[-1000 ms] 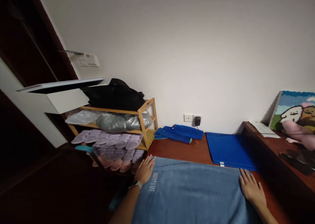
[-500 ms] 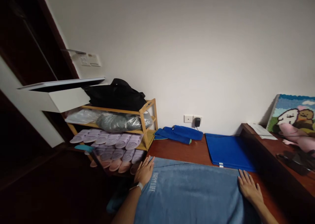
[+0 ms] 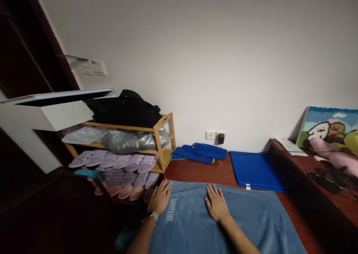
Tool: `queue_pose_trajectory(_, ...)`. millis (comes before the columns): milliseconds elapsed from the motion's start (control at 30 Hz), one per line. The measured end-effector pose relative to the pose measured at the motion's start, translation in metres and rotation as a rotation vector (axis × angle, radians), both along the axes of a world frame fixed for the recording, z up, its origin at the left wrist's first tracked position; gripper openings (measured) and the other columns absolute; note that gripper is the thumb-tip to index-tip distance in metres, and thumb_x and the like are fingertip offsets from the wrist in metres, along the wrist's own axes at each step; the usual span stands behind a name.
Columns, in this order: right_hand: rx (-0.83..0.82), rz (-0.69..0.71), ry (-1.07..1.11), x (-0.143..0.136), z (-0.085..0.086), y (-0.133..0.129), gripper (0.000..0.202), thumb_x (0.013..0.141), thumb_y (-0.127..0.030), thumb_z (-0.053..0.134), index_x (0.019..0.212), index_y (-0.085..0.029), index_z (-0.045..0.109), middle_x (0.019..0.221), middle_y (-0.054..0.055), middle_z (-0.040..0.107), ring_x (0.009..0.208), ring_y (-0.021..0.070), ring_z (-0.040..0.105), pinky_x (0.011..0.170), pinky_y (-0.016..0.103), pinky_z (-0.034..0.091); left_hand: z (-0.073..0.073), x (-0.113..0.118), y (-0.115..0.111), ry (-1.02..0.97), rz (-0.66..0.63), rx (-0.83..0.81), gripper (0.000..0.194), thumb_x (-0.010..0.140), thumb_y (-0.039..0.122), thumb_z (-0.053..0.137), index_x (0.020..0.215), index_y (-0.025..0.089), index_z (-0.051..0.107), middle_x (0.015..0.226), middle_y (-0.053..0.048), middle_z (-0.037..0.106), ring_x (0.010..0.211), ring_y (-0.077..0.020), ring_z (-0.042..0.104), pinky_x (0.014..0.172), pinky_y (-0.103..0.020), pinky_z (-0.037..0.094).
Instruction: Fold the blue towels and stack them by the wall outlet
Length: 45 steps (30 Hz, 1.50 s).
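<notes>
- Lying spread across the brown table, the blue-grey towel looks mostly flat; ripples at lower right suggest it isn't fully smooth.
- Left hand flat at the far-left corner, right hand flat by the far edge, neither gripping anything.
- Near edge cut off; palms hidden.

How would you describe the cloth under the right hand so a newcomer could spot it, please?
Find the reddish-brown tabletop below the black plug on the wall. On its near part, under the right hand, lies a spread grey-blue cloth. Its muted colour and pale lettering set it apart from the brighter blue cloths behind.
</notes>
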State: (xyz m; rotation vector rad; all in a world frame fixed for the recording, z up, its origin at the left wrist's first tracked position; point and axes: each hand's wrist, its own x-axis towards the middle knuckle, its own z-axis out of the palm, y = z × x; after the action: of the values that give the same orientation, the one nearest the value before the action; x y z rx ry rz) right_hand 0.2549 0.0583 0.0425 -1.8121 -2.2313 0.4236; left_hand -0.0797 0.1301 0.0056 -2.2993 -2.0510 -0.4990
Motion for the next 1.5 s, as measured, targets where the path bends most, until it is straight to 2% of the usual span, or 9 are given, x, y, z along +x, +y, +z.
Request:
queue_pose_trajectory(100,-0.014,-0.052,-0.026,0.023,-0.007,-0.003,0.067,0.102,-0.054,0.023,0.161,-0.024,0.027,0.168,0.0,0.025,0.157,0.0235,0.017,0.128,0.048,0.011,-0.003,-0.002,0.004,0.002,0.003,0.016,0.048,0.104,0.034,0.034,0.148,0.028,0.053,0.159,-0.007,0.048,0.146,-0.0234,0.044,0.119,-0.046,0.035)
queue_pose_trajectory(167,-0.011,-0.145,-0.07,0.066,-0.016,-0.011,0.066,0.102,-0.053,0.024,0.161,-0.024,0.029,0.167,0.001,0.028,0.156,0.0236,0.019,0.128,0.048,0.012,-0.003,-0.001,0.005,0.006,0.005,0.014,0.049,0.104,0.035,0.033,0.148,0.027,0.054,0.159,-0.007,0.048,0.146,-0.0235,0.044,0.119,-0.045,0.035)
queue_pose_trajectory(400,0.008,-0.518,-0.266,0.252,-0.047,-0.051,0.07,0.099,-0.05,0.016,0.158,-0.02,0.037,0.163,0.005,0.039,0.151,0.0235,0.032,0.125,0.048,0.021,-0.003,-0.001,0.007,0.004,0.002,0.027,0.049,0.104,0.036,0.034,0.146,0.028,0.056,0.156,-0.006,0.052,0.145,-0.0235,0.045,0.118,-0.044,0.037)
queue_pose_trajectory(533,0.046,-0.603,-0.229,0.304,-0.064,-0.064,0.071,0.097,-0.054,0.015,0.156,-0.024,0.04,0.162,0.004,0.041,0.149,0.0222,0.036,0.123,0.046,0.025,-0.005,-0.001,0.008,0.014,0.021,0.033,0.049,0.103,0.036,0.033,0.145,0.028,0.057,0.156,-0.005,0.052,0.145,-0.023,0.045,0.119,-0.043,0.037)
queue_pose_trajectory(667,0.052,-0.626,-0.19,0.311,-0.072,-0.068,0.073,0.096,-0.055,0.014,0.156,-0.021,0.04,0.162,0.006,0.042,0.151,0.0235,0.033,0.125,0.048,0.022,-0.002,-0.002,0.007,0.028,-0.003,0.041,0.05,0.104,0.035,0.031,0.146,0.028,0.056,0.155,-0.006,0.053,0.145,-0.0232,0.046,0.118,-0.045,0.038)
queue_pose_trajectory(800,0.136,-0.572,-0.221,0.303,-0.065,-0.06,0.071,0.097,-0.055,0.016,0.153,-0.023,0.045,0.163,0.005,0.039,0.153,0.0242,0.029,0.126,0.048,0.018,-0.001,-0.002,0.006,0.029,-0.022,0.065,0.05,0.104,0.037,0.031,0.145,0.026,0.057,0.157,-0.008,0.05,0.145,-0.025,0.045,0.118,-0.047,0.037)
queue_pose_trajectory(967,0.029,-0.491,-0.197,0.297,-0.061,-0.045,0.072,0.098,-0.055,0.019,0.159,-0.021,0.033,0.168,0.003,0.03,0.157,0.0229,0.017,0.127,0.046,0.018,-0.006,-0.003,0.009,0.021,-0.005,0.043,0.05,0.103,0.037,0.031,0.146,0.027,0.056,0.156,-0.006,0.052,0.146,-0.0232,0.045,0.119,-0.046,0.036)
queue_pose_trajectory(1233,-0.009,-0.561,-0.262,0.295,-0.069,-0.045,0.073,0.099,-0.057,0.016,0.163,-0.022,0.02,0.17,0.001,0.022,0.158,0.0217,0.012,0.127,0.045,0.015,-0.005,0.0,0.009,0.085,0.005,0.022,0.051,0.105,0.036,0.029,0.149,0.028,0.052,0.158,-0.006,0.05,0.147,-0.0226,0.043,0.121,-0.049,0.031)
queue_pose_trajectory(1500,-0.056,-0.585,-0.212,0.28,-0.041,-0.046,0.072,0.099,-0.054,0.018,0.162,-0.02,0.025,0.169,0.003,0.025,0.157,0.0231,0.016,0.127,0.047,0.016,0.017,0.002,0.003,0.081,0.038,0.017,0.051,0.104,0.037,0.032,0.151,0.027,0.05,0.156,-0.008,0.052,0.145,-0.0253,0.046,0.121,-0.052,0.03)
